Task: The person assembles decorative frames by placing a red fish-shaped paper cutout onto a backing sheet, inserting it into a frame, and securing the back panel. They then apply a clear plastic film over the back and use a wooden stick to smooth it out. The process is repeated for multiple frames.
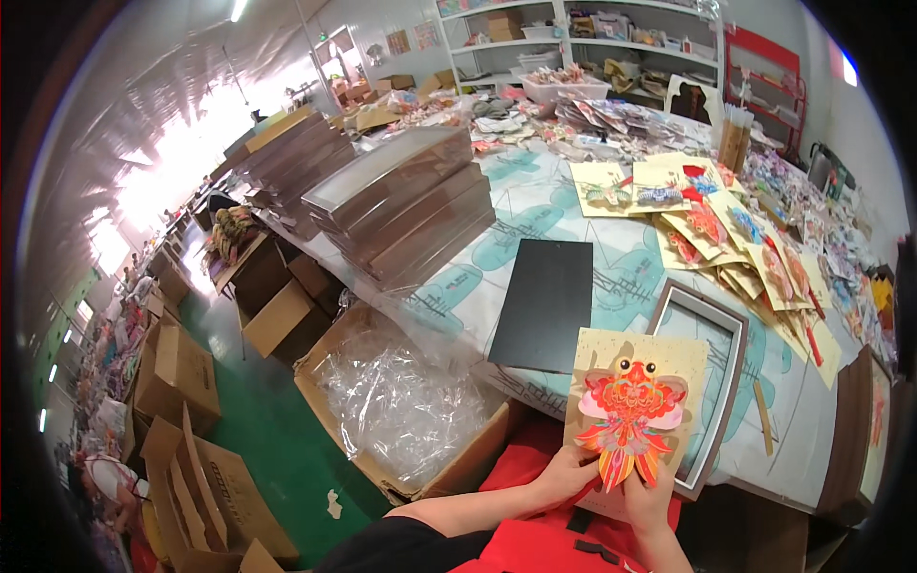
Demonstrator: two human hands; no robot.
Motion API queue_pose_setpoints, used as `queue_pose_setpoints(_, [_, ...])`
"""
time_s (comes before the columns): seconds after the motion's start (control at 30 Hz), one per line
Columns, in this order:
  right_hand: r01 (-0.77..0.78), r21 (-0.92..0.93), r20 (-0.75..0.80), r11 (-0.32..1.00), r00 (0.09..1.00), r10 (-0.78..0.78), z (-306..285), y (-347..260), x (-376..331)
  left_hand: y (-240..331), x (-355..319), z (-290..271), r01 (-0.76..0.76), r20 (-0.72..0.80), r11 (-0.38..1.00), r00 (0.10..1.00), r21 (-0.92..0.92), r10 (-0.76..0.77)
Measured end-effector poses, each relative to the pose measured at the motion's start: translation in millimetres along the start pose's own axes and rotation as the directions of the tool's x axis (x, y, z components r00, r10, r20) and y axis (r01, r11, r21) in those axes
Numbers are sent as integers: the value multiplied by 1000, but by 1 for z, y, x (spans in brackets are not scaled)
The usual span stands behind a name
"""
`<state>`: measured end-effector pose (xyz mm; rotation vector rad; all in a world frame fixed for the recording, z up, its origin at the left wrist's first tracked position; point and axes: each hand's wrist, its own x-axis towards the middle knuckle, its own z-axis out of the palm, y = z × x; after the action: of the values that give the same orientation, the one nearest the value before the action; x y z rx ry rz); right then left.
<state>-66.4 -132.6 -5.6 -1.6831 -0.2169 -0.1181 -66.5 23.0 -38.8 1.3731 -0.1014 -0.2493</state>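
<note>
Holding the fish card point(626, 415) by its lower end, pinched in the left hand point(565, 476) and right hand point(651, 497). Sitting just left of the frame point(731, 382), overlapping it in view, can't tell if touching. Closer to that frame with the right hand. Running lengthwise away from the body, roughly along the frame's long side, fish eyes far end, tail nearest the body.

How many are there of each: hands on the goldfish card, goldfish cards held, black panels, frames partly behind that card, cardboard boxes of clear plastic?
Left hand and right hand: 2
Goldfish card: 1
Black panel: 1
Frame: 1
Cardboard box: 1
Total: 6
</note>
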Motion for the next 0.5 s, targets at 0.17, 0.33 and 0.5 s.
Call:
queue_pose_setpoints(0.17, [-60, -25, -10, 998, 998, 60, -3, 11, -3, -3, 2, 3, -61, -47, 996, 997, -70, 58])
queue_pose_setpoints(0.33, [3, -101, 79, 995, 997, 5, -6, 1, -1, -18, 2, 6, -168, -115, 983, 981, -74, 159])
queue_pose_setpoints(0.5, [-109, 11, 36, 994, 993, 109, 0, 3, -5, -22, 0, 6, -13, -146, 987, 989, -163, -11])
